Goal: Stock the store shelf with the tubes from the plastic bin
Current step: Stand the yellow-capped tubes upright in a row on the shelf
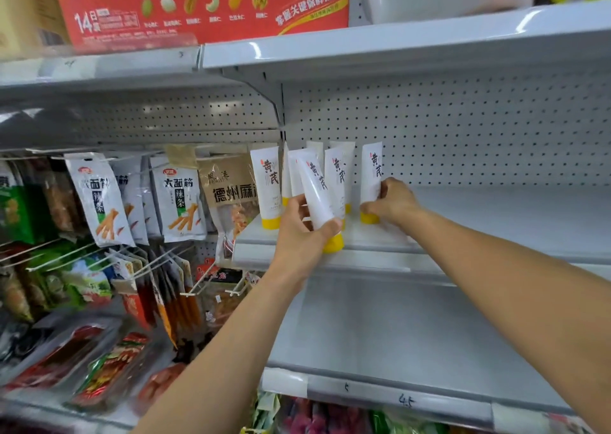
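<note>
shelf: grey metal shelf (463,222) with a pegboard back; its bare run lies right of the right hand's fingers.
red carton (198,7): on the shelf above, well up and left of both hands.
snack packets (178,199): on hooks, left of the left fingers (296,202).
standing row (266,182): tubes upright, yellow caps down, crimped ends up. They sit between the two sets of fingers and just beyond them.
left hand (297,232): fingers wrapped round the lower body of one tube, thumb near the cap.
left-hand tube (315,192): long axis tilted, crimp end up-left toward the pegboard, yellow cap (333,243) down-right over the shelf's front lip. Looks not yet seated.
right hand (393,202): fingers (370,208) pinch the low end of the row's rightmost tube.
right-hand tube (371,172): long axis vertical, cap down at shelf level; cannot tell if it bears weight.
bin: not in view.
next (judgement): a front gap lies just beyond the left fingers, so the left hand is nearer. The tube needs rotating upright, then setting cap-first.
</note>
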A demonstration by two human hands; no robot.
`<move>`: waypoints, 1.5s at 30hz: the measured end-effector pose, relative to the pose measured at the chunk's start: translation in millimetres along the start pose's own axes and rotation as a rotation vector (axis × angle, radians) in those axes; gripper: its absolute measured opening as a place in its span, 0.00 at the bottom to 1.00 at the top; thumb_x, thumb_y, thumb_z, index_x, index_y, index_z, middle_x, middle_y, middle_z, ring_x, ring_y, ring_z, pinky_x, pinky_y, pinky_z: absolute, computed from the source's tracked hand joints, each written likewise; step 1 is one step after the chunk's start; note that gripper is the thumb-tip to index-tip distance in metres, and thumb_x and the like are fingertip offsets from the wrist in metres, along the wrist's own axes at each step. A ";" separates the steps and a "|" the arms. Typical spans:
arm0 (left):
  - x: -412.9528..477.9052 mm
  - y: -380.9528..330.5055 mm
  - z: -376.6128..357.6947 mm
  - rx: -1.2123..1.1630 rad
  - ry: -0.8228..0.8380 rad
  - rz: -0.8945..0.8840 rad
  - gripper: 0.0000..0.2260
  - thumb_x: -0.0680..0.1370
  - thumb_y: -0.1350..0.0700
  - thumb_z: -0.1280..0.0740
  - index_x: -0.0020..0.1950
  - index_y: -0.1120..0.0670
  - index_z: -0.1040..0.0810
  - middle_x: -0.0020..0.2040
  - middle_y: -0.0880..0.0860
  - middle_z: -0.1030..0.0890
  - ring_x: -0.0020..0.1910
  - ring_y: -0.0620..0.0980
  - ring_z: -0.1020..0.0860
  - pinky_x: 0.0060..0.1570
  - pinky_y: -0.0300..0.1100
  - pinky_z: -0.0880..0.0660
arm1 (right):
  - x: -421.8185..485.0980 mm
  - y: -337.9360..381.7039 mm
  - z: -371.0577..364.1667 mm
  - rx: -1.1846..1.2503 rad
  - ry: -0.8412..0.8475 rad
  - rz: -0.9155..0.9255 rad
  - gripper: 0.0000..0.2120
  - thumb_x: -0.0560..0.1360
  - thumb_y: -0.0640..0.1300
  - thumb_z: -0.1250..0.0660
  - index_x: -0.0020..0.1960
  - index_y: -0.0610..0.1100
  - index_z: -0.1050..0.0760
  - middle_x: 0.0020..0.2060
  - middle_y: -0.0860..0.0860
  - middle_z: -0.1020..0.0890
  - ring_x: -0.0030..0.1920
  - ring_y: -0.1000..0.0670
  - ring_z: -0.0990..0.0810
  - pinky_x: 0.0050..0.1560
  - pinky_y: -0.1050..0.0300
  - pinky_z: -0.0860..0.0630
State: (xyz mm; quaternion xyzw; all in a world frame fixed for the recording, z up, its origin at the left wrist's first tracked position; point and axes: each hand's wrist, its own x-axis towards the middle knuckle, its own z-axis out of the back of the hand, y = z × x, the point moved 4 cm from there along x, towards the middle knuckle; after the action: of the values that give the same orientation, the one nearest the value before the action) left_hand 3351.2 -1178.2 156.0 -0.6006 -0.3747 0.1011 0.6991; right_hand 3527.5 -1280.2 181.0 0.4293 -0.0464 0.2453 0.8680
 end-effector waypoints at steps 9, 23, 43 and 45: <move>3.8 4.8 -1.9 -0.017 -0.018 0.016 0.23 0.73 0.61 0.27 0.64 0.51 0.31 0.58 0.49 0.21 0.55 0.49 0.21 0.54 0.46 0.21 | 24.0 -3.7 -6.6 -0.040 0.008 -0.023 0.24 0.70 0.43 0.26 0.61 0.38 0.31 0.59 0.43 0.23 0.59 0.42 0.24 0.47 0.58 0.32; -8.6 -5.8 -6.5 -0.147 0.034 0.106 0.15 0.75 0.65 0.32 0.58 0.50 0.26 0.54 0.51 0.19 0.56 0.53 0.20 0.58 0.59 0.23 | -62.4 31.7 5.5 0.316 0.468 0.163 0.12 0.73 0.36 0.34 0.55 0.42 0.20 0.47 0.45 0.18 0.44 0.52 0.23 0.39 0.61 0.27; -22.2 -12.1 23.1 0.875 0.015 -0.339 0.14 0.78 0.51 0.36 0.63 0.50 0.25 0.58 0.49 0.22 0.55 0.51 0.24 0.56 0.51 0.26 | -65.2 25.7 8.1 0.317 0.182 0.137 0.20 0.68 0.36 0.26 0.58 0.41 0.27 0.52 0.46 0.19 0.48 0.48 0.19 0.41 0.57 0.23; -22.9 -9.8 24.5 0.971 0.036 -0.369 0.14 0.77 0.51 0.36 0.63 0.49 0.25 0.58 0.50 0.22 0.57 0.52 0.25 0.56 0.54 0.28 | -57.8 16.5 6.3 0.250 0.141 0.106 0.21 0.68 0.36 0.25 0.58 0.42 0.29 0.54 0.46 0.19 0.52 0.46 0.20 0.49 0.51 0.21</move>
State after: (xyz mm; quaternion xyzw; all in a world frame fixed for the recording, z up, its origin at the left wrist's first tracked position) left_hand 3316.3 -1175.6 155.7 -0.1324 -0.3724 0.1279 0.9096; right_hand 3470.0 -1298.9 180.0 0.5125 0.0230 0.3244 0.7947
